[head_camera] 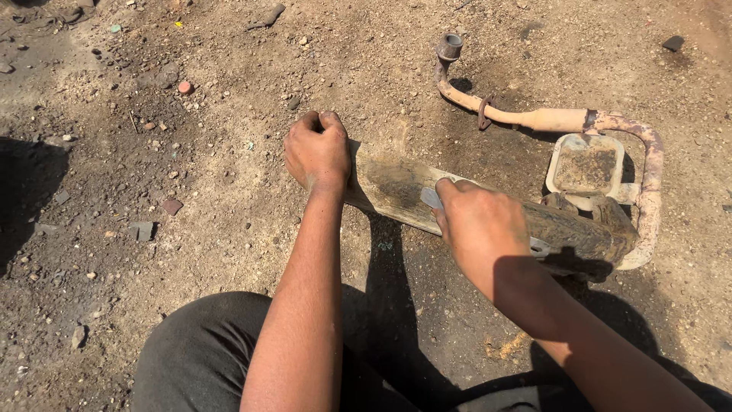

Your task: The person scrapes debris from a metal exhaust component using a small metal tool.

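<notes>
Two bare hands work a long, mud-caked, rusty metal exhaust muffler [488, 210] lying on the stony dirt ground [191, 191].

Left hand [318, 152] is clenched over the muffler's narrow end; right hand [480, 225] is curled around a small flat grey metal scraper [431, 197] pressed on its crusted top. Its rusted bent pipe [534, 118] loops behind.

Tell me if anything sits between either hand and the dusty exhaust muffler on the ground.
Nothing visible does. The left hand grips the end of the muffler directly, and the right hand presses a small grey tool against its surface.
</notes>
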